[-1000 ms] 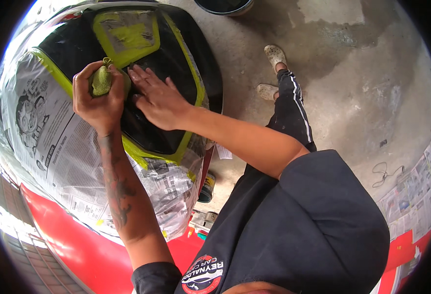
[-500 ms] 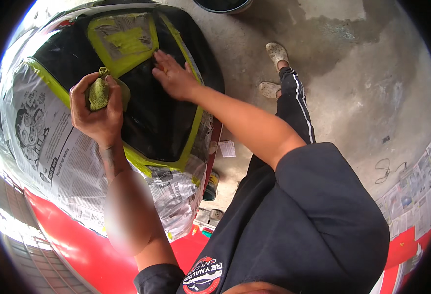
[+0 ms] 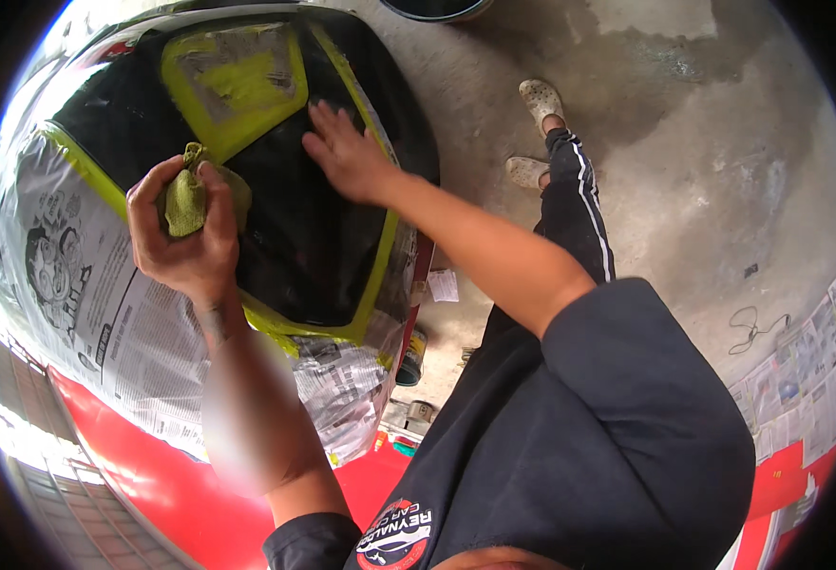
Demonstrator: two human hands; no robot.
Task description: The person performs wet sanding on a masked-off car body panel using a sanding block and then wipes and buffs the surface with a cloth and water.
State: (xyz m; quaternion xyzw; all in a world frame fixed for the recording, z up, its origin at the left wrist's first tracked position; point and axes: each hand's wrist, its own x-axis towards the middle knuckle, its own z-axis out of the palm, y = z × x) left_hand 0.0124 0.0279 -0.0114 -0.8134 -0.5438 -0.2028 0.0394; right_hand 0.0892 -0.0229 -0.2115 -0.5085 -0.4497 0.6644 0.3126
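Observation:
My left hand [image 3: 182, 233] is closed around a bunched yellow-green cloth [image 3: 185, 201], its twisted end sticking up between thumb and fingers. The bundle is held above a glossy black car panel [image 3: 299, 256]; whether it touches the surface cannot be made out. Flat on that same panel, with fingers spread and nothing in them, lies my right hand [image 3: 350, 157]. Bright yellow-green masking tape [image 3: 369, 285] borders the black area. A taped, paper-covered patch [image 3: 237, 71] sits just beyond both hands.
Newspaper [image 3: 142, 323] and clear film cover the car on the left, above a red body part [image 3: 166, 456]. Beside the car are a dark can [image 3: 410, 359] and, farther off, a black tub [image 3: 437, 8]. Thin wire [image 3: 758, 332] lies on the concrete floor [image 3: 684, 190].
My right hand has shifted slightly right across the panel, its fingers still spread. My left hand, still gripping the cloth, appears a little lower and farther left.

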